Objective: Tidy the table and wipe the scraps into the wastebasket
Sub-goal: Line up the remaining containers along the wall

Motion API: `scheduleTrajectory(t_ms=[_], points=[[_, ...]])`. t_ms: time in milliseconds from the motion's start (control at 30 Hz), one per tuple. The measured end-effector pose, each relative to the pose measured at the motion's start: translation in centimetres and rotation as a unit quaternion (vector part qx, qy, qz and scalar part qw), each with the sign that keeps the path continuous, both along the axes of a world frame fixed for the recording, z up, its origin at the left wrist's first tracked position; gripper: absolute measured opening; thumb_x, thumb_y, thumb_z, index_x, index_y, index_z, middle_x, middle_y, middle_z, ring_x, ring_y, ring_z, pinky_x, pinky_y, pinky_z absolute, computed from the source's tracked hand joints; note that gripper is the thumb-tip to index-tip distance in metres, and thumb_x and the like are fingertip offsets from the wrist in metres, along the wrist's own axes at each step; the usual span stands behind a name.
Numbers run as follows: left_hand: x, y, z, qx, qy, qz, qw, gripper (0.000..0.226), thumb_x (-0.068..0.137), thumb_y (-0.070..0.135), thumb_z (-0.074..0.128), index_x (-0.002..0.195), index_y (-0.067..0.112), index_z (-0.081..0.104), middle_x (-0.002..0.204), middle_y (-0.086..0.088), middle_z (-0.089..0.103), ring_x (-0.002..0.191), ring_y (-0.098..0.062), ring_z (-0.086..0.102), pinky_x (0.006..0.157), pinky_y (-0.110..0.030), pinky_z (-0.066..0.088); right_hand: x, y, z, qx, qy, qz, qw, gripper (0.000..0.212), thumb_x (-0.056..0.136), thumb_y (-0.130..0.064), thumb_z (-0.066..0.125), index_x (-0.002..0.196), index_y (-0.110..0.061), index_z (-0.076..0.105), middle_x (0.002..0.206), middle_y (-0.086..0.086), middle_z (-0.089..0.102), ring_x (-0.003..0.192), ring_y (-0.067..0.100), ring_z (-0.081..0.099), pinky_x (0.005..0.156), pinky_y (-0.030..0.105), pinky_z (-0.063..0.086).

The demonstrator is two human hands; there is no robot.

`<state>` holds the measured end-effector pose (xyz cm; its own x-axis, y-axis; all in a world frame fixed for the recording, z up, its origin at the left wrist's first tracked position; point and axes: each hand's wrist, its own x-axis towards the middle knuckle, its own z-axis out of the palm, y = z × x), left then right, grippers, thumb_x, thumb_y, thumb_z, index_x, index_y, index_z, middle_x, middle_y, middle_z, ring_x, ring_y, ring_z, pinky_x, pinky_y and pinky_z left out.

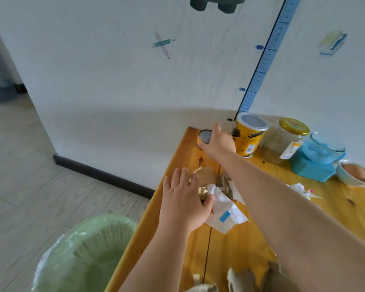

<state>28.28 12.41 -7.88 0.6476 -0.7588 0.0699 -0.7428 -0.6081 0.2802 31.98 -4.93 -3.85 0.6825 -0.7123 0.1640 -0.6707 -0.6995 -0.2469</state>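
Two hands | left hand [184, 204] flat on scraps [221, 199] | right hand [218, 142] gripping tin [204, 137] | labels unreadable

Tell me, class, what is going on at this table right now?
A person is tidying a wooden table. The right hand reaches to the far corner and grips a small tin beside a yellow canister. The left hand rests on a pile of crumpled paper and scraps near the table's edge. A green wastebasket with a liner stands on the floor just below that edge, with no scraps visible in it yet.
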Motion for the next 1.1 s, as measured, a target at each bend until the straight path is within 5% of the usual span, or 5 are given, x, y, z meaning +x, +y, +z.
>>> scheduleTrajectory(t_ms=[300, 767, 867, 1100], points=[[0.2, 0.0, 0.2, 0.005, 0.003, -0.005, 1.0, 0.071, 0.09, 0.062, 0.025, 0.146, 0.02, 0.015, 0.157, -0.007, 0.009, 0.145, -0.027, 0.004, 0.115, -0.045, 0.002, 1.8, -1.9, 0.0, -0.003, 0.003, -0.022, 1.0, 0.051, 0.089, -0.03, 0.058, 0.126, -0.003, 0.036, 0.117, 0.019, 0.058, 0.107, 0.036, 0.057, 0.07, 0.034, 0.042], [0.2, 0.0, -0.2, 0.011, -0.005, 0.0, 1.0, 0.07, 0.089, 0.063, 0.024, 0.146, 0.023, 0.013, 0.157, -0.005, 0.009, 0.145, -0.025, 0.004, 0.116, -0.044, 0.002, 1.7, -1.6, -0.9, -0.022, 0.029, -0.019, 0.999, 0.05, 0.091, -0.017, 0.055, 0.134, -0.001, 0.035, 0.135, 0.024, 0.041, 0.116, 0.037, 0.052, 0.09, 0.04, 0.049], [-0.1, 0.0, 0.0, 0.014, -0.004, -0.001, 1.0, 0.071, 0.089, 0.064, 0.023, 0.146, 0.023, 0.013, 0.157, -0.005, 0.01, 0.145, -0.025, 0.004, 0.116, -0.044, 0.004, -0.5, -0.2, 0.4, -0.038, 0.028, 0.017, 0.999, 0.049, 0.092, -0.018, 0.054, 0.134, -0.004, 0.034, 0.139, 0.021, 0.033, 0.117, 0.036, 0.05, 0.089, 0.039, 0.048], [-0.4, 0.0, 0.2, 0.012, 0.005, 0.01, 1.0, 0.073, 0.088, 0.065, 0.026, 0.146, 0.022, 0.018, 0.156, -0.004, 0.016, 0.145, -0.023, 0.008, 0.118, -0.043, 0.009, -11.3, 2.8, 5.3, -0.011, -0.057, 0.057, 0.997, 0.035, 0.093, -0.028, 0.049, 0.123, -0.01, 0.048, 0.127, 0.01, 0.047, 0.111, 0.028, 0.052, 0.081, 0.033, 0.044]])
